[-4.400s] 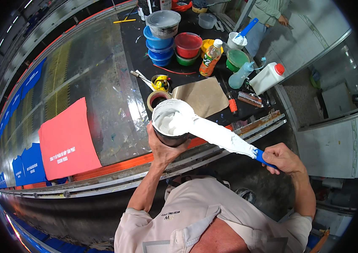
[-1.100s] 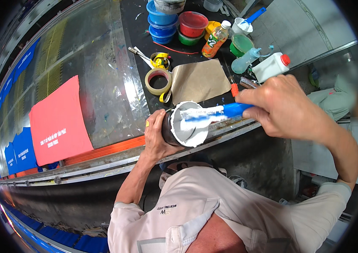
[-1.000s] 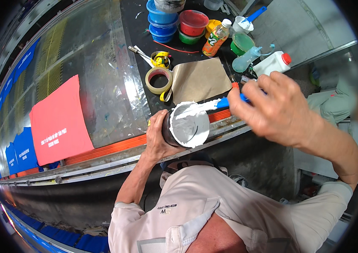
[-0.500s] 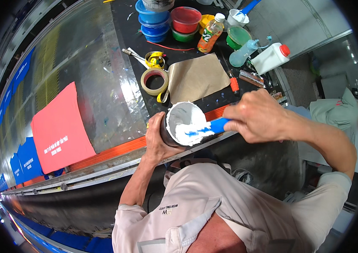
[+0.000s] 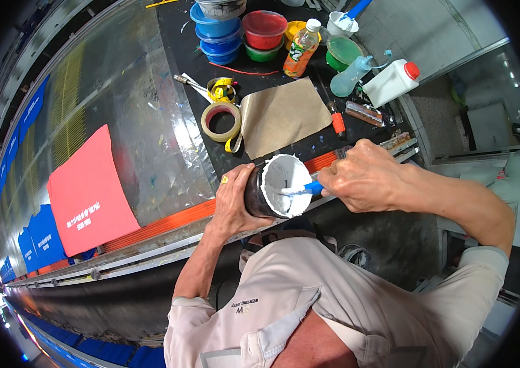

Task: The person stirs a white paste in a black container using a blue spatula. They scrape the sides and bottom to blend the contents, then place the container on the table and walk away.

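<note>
My left hand [image 5: 233, 199] is wrapped round the side of a black tub [image 5: 258, 195] above the table's front edge. The tub leans with its mouth to the right, and thick white paste [image 5: 298, 206] coats its inner wall and rim. In my right hand [image 5: 365, 178] is a blue spatula [image 5: 313, 188], fingers closed round its handle. The spatula's blade is inside the tub's mouth, smeared with white and partly hidden. A sheet of brown paper [image 5: 285, 116] lies just beyond the tub, with a roll of tape [image 5: 222, 121] and a yellow tape measure [image 5: 222, 92] beside it.
Blue lidded tubs [image 5: 218, 46], a red tub [image 5: 264, 29], an orange drink bottle [image 5: 301, 49] and a white jug [image 5: 391, 84] stand at the back. An orange marker [image 5: 337, 122] lies right of the paper. A pink cloth piece [image 5: 91, 190] lies left on the long table.
The tub has tipped further over, its mouth turning to the right. The spatula has less white paste showing on it, and its blade sits further inside the tub.
</note>
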The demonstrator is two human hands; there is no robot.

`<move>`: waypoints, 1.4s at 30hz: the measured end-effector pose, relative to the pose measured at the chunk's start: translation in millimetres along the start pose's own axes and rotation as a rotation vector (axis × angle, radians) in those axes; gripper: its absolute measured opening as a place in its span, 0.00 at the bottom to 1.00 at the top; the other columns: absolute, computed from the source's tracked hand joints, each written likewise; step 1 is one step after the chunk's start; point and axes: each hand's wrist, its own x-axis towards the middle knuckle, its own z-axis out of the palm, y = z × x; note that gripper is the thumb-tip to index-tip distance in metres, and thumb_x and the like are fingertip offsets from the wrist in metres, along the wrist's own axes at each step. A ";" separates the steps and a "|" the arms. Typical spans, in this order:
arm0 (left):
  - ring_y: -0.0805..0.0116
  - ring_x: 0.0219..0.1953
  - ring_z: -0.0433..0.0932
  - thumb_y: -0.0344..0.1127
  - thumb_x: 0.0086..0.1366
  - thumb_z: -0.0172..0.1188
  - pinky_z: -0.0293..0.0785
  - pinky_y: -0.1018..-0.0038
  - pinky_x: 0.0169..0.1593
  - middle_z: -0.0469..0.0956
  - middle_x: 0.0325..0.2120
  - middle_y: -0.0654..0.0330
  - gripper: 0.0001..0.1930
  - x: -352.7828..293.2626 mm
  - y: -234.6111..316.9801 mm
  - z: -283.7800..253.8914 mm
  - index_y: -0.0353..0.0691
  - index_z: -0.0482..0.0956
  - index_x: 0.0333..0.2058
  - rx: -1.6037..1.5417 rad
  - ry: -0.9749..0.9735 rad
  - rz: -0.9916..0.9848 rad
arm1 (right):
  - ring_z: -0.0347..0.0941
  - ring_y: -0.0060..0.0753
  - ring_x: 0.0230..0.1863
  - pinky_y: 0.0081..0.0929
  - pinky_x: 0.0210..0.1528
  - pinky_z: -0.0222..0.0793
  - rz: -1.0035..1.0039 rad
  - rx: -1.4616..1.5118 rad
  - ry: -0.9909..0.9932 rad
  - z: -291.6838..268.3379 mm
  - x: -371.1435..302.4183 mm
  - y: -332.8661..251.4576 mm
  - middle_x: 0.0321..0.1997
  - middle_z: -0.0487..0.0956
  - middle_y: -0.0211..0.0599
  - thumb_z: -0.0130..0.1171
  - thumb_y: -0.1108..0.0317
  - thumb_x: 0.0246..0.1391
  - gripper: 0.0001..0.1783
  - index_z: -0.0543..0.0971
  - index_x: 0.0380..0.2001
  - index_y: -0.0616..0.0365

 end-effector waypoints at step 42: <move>0.54 0.50 0.79 0.33 0.37 0.82 0.73 0.61 0.59 0.76 0.49 0.48 0.50 -17.6 44.9 24.2 0.31 0.63 0.60 0.152 0.712 -0.401 | 0.77 0.51 0.57 0.41 0.61 0.72 0.669 1.013 1.349 143.7 185.8 239.5 0.57 0.77 0.52 0.81 0.60 0.35 0.50 0.65 0.60 0.63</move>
